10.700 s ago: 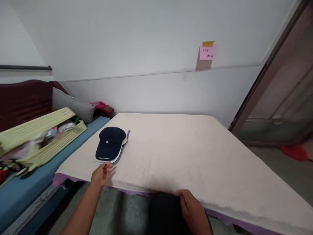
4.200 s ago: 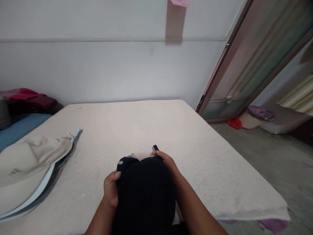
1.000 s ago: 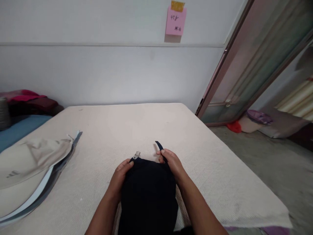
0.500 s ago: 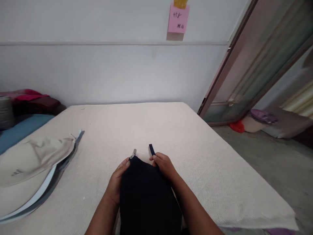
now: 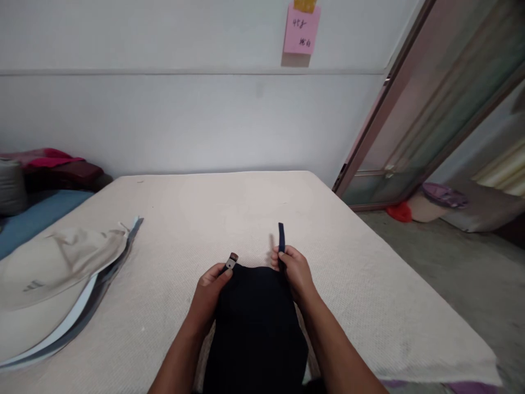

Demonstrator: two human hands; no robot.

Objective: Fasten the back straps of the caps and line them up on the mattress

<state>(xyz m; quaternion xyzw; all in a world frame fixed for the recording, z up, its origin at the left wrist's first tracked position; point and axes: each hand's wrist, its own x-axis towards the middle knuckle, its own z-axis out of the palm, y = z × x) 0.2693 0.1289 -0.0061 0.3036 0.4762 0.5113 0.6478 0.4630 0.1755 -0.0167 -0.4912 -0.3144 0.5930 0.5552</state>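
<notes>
A dark navy cap (image 5: 258,328) hangs between my hands at the table's near side, its back edge turned away from me. My left hand (image 5: 209,295) pinches the cap's left back corner, right beside a small metal buckle (image 5: 231,262). In my right hand (image 5: 295,268) is the cap's narrow strap (image 5: 281,236), gripped between thumb and fingers with its free end pointing up. Strap and buckle are apart. The cap's lower part runs out of the bottom of the view.
Several stacked caps, a beige one (image 5: 36,279) on top, lie at the left of the cloth-covered table (image 5: 213,213). A pink note (image 5: 301,30) hangs on the white wall. Dark red and blue fabrics (image 5: 45,213) sit far left. A lined bin (image 5: 435,200) stands on the floor at right.
My right hand has moved right and slightly up, drawing the strap away from the buckle. My left hand has shifted a little right, and the buckle has turned to show its flat face.
</notes>
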